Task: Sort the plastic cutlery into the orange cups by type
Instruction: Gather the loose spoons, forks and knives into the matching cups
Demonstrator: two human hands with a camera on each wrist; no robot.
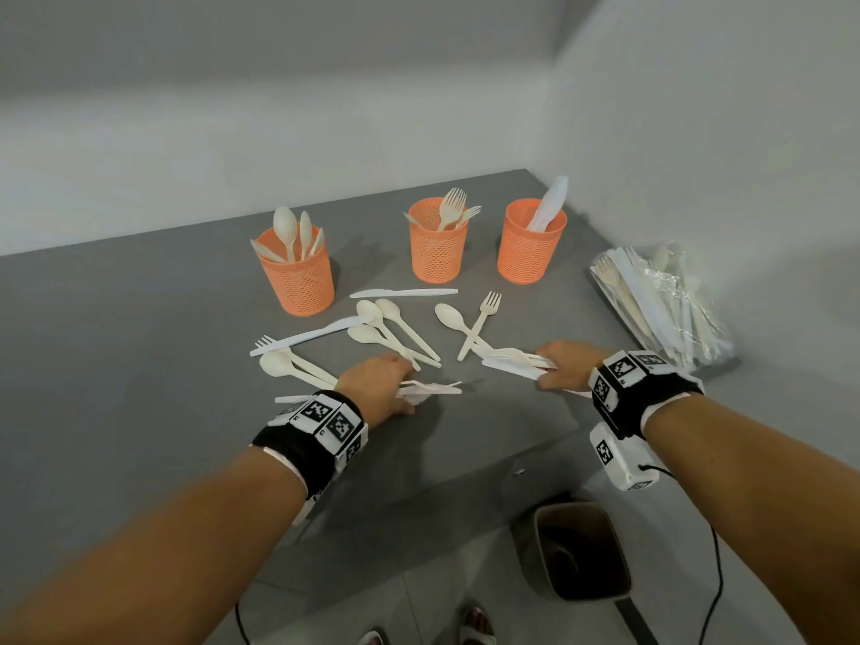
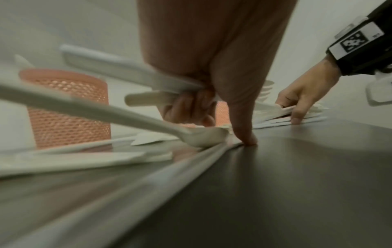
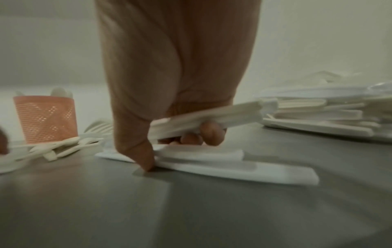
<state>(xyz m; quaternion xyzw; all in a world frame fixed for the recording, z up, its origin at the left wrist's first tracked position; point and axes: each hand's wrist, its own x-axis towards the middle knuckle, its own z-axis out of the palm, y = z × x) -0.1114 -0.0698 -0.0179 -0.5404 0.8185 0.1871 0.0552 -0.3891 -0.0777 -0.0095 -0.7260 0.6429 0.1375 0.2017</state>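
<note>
Left hand [image 1: 379, 381] grasps white cutlery [image 2: 161, 80]; right hand [image 1: 563, 367] grasps a bundle [image 3: 212, 117], handles across the body; the cups, knife cup [image 1: 530, 242] rightmost, stand beyond on the surface [image 1: 139, 342]

Left hand [image 1: 379, 384]: fingers hidden under its own back in the head view; held cutlery [image 2: 148, 87] blurred in the wrist view, type unclear, possibly knife handles. Right hand [image 1: 565, 367]: its bundle [image 3: 210, 117] smeared, piece count unreadable. Plastic bag [image 1: 665, 304], far right on the worktop [image 1: 116, 342]: contents overlap, too tangled to count. Bin [image 1: 577, 551] below the near edge: inside dark. Feet cut off at the frame's bottom.
</note>
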